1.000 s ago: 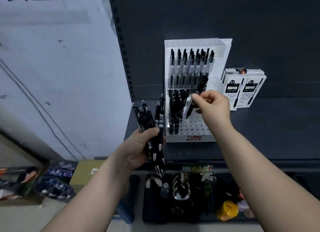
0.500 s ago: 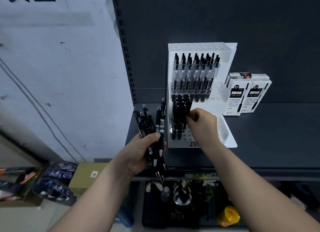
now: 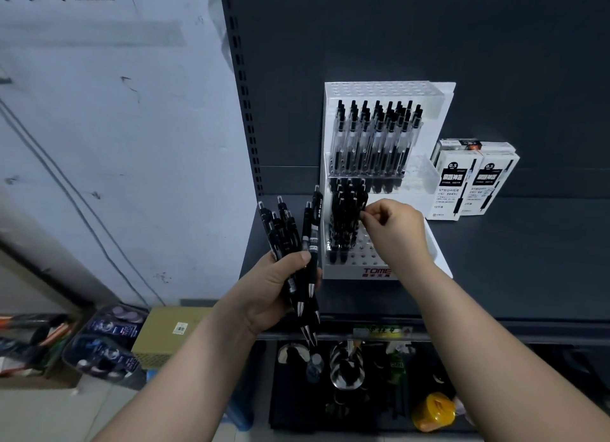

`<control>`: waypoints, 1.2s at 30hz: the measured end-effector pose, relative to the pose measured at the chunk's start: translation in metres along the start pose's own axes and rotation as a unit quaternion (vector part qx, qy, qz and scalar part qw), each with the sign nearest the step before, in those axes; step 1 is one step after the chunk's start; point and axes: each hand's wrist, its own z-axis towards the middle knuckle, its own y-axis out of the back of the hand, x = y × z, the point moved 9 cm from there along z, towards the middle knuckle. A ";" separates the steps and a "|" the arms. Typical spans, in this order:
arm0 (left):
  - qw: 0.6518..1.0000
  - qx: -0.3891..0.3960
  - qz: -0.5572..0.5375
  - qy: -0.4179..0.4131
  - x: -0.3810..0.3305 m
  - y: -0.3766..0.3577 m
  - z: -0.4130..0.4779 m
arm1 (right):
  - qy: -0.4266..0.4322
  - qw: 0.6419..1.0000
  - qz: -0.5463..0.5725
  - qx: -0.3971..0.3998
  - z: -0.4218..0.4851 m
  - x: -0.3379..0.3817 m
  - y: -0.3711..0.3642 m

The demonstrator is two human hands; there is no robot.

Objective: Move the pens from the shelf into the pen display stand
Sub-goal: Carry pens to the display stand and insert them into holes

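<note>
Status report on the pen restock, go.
Left hand gripping a bundle of black pens. Right hand pinching one pen at the display stand lower tier. Nothing blocking the free holes.

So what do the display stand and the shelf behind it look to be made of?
The display stand looks like glossy white plastic with clear front panels: the upper row of pens shows through them. The shelf and its back panel look like dark matte painted metal, judging by the slotted upright; that is a guess.
</note>
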 end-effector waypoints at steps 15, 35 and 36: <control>0.999 0.035 -0.004 0.028 0.024 -0.016 -0.014 | -0.185 0.913 0.332 0.149 -0.057 0.027 -0.011; 0.997 -0.011 -0.023 0.067 0.025 -0.001 -0.013 | 0.038 0.991 0.106 -0.070 0.000 0.027 0.031; 0.997 -0.010 -0.025 0.066 0.025 -0.001 -0.012 | 0.036 0.992 0.100 -0.065 -0.001 0.026 0.029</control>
